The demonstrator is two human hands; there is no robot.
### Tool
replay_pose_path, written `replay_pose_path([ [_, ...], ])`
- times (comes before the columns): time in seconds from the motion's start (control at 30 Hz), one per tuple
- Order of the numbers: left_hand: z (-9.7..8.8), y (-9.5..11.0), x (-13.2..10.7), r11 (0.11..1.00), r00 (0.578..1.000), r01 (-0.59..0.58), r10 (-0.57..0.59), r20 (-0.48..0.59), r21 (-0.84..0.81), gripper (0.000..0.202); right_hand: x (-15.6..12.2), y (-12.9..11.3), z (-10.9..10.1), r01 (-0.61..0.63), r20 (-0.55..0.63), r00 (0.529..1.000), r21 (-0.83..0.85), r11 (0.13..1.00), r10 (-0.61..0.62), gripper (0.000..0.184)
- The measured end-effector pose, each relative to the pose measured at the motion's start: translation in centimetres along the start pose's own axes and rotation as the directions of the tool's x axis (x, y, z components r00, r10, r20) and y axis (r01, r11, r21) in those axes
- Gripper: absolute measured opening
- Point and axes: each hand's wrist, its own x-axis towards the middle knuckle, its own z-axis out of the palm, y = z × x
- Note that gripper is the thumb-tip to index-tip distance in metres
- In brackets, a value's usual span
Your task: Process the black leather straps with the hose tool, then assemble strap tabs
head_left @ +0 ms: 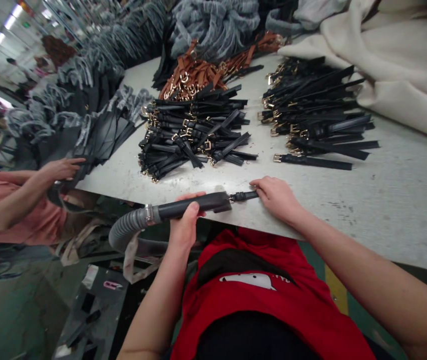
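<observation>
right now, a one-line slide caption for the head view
Left hand holds a hose nozzle at a black strap that the right hand holds on the table

My left hand (186, 220) grips the black plastic suction nozzle (201, 202), level along the near edge of the white desk (386, 200), grey ribbed hose (125, 230) curling off left. Its mouth meets a short black leather strap (244, 196), lying flat, far end pinched by my right hand (278, 199).
</observation>
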Motion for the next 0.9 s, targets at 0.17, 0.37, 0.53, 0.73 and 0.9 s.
replay_pose_path([
  [0.17, -2.1, 0.3, -1.2, 0.995, 0.997, 0.005, -0.014, -0.081, -0.104, 0.029, -0.4, -0.4, -0.3, 0.035, 0.022, 0.999, -0.010, 0.999, -0.034, 0.029],
  [0.37, -0.2, -0.5, -1.6, 0.984, 0.997, 0.046, -0.055, -0.045, -0.173, 0.028, -0.4, -0.8, -0.7, 0.077, 0.041, 0.996, -0.051, 0.996, -0.075, 0.026],
  [0.53, -0.8, 0.2, -1.2, 0.979, 0.999, 0.032, -0.037, -0.024, -0.203, 0.027, -1.2, -2.1, -1.4, 0.109, 0.011, 0.994, -0.195, 0.975, -0.109, 0.013],
  [0.73, -3.5, 0.8, -2.7, 0.975, 0.998, 0.024, -0.036, -0.049, -0.221, 0.027, -3.3, -2.6, -1.5, 0.200, 0.058, 0.979, -0.059, 0.978, -0.197, 0.013],
  [0.9, -0.8, -0.4, -3.3, 0.977, 0.997, 0.070, -0.073, -0.008, -0.199, 0.028, -3.5, -1.9, -0.8, 0.133, 0.041, 0.990, 0.080, 0.988, -0.136, 0.019],
])
